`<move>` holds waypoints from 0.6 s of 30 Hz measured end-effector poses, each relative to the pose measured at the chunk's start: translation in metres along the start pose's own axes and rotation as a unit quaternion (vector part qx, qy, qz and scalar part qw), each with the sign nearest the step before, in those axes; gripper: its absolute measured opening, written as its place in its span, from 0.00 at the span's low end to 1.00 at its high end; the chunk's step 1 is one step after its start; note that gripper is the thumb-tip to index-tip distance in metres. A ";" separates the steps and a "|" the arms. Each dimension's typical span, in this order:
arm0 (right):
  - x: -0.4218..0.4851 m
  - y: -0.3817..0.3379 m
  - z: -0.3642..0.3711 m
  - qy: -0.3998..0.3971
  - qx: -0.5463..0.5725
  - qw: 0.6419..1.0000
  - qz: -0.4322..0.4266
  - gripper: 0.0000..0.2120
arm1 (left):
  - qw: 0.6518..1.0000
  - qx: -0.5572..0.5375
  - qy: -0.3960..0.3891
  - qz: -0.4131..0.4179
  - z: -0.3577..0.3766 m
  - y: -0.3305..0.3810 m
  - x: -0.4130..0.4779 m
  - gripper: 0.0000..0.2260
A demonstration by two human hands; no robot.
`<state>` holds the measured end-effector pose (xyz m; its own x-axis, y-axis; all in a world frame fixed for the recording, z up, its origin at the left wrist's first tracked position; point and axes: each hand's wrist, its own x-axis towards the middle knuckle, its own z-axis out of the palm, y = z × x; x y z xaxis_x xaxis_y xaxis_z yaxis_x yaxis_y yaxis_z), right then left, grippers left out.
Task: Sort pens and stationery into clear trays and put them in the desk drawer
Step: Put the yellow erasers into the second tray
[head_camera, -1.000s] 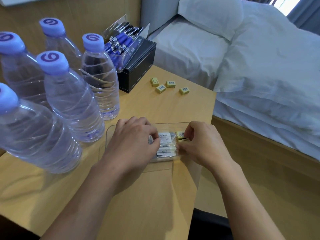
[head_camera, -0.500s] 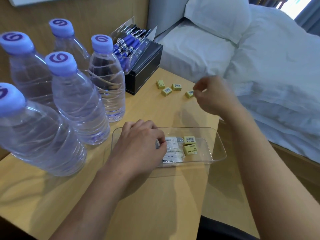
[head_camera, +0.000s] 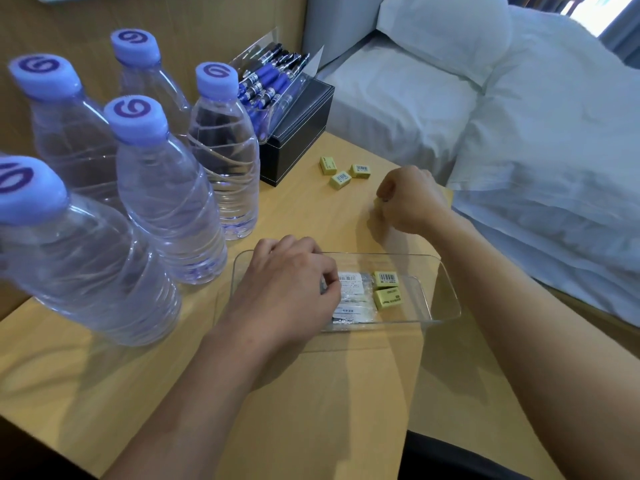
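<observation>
Yellow eraser [head_camera: 378, 201] pinched in fingers of right hand [head_camera: 412, 199]; left fingers [head_camera: 329, 284] curled on packets [head_camera: 353, 292].

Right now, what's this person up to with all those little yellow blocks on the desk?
A person is sorting stationery at a desk. Their right hand pinches a small yellow eraser, while the left hand rests on white packets inside a clear tray that already has two erasers. Near a black box with pens on top lie three more erasers.
</observation>
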<state>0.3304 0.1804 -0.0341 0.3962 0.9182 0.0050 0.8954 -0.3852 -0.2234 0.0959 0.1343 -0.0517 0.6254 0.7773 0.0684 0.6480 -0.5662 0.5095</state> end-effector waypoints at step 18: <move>-0.153 -0.007 -0.036 -0.121 0.110 0.985 0.055 0.02 | 1.000 0.002 0.005 -0.005 -0.001 0.002 -0.001 0.08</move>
<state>0.2710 0.0393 0.0023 0.4040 0.8778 -0.2574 0.7734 -0.4780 -0.4163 0.0959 0.1325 -0.0499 0.6136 0.7863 0.0722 0.6560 -0.5586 0.5076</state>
